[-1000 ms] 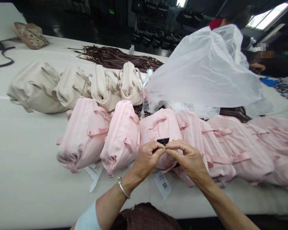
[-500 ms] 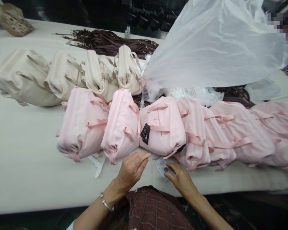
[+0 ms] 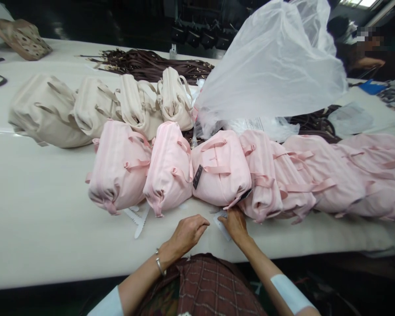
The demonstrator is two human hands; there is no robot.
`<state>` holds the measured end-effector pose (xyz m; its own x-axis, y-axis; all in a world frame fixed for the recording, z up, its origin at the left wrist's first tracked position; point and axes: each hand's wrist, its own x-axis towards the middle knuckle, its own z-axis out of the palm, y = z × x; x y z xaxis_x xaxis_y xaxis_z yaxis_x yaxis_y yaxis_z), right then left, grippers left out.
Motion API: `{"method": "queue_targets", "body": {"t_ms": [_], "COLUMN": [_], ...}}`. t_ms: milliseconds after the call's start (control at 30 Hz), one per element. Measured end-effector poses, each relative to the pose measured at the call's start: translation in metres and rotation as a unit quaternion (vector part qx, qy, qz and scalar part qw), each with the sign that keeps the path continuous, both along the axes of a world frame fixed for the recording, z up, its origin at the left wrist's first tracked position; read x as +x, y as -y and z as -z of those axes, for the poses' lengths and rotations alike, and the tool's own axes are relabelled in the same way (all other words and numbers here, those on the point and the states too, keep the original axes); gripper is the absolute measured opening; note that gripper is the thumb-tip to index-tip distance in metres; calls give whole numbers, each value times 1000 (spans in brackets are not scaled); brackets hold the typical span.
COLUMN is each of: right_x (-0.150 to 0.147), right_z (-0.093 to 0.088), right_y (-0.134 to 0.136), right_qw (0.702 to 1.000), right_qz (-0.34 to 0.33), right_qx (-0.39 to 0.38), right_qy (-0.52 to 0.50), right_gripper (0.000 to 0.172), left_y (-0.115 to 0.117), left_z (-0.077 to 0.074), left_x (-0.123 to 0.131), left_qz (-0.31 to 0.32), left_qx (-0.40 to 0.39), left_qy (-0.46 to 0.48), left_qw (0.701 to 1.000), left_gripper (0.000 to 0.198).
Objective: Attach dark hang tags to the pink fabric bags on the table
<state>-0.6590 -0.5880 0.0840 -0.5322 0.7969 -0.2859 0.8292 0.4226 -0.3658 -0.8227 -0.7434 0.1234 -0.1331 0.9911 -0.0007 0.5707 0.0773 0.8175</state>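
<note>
Your right hand [image 3: 236,226] has moved forward to the white card [image 3: 223,230] beside the pink bag [image 3: 228,186], its grip unclear; your left hand [image 3: 188,233] bunches its fingers narrowly nearby.

- Pink bag [image 3: 222,186]: soft fabric, plump, rounded, zip-less-looking panel turned toward camera, bottom edge on white table [image 3: 69,237].
- Squeezed in row between narrower-looking pink neighbour on left [image 3: 169,171] and another on right [image 3: 263,171].
- Two pink strap handles [image 3: 217,170], both lying across face, one above other; seam running down between.
- Black hang tag [image 3: 198,177]: small, tilted, at bag's left edge near lower handle; pale marks, too small to read.
- Second black piece [image 3: 244,195]: at lower right corner, mostly hidden.
- White card [image 3: 222,228]: on table just before bag, slanted, partly covered, print unreadable.
</note>
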Motion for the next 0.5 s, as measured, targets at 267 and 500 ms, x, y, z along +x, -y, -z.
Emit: {"method": "queue_targets", "body": {"t_ms": [267,500], "right_x": [8,4], "right_z": [-7,-29], "right_y": [2,5], "right_qw": [982,875], "right_qz": [91,210], "right_qx": [-109,-317], "right_qy": [-122,-300], "right_gripper": [19,47], "left_y": [5,-13], "left_z": [3,18], "left_x": [-1,6], "left_qz": [-53,-5], "left_qx": [-91,-176], "left_qy": [146,322], "left_qw": [984,930], "left_gripper": [23,49]}}
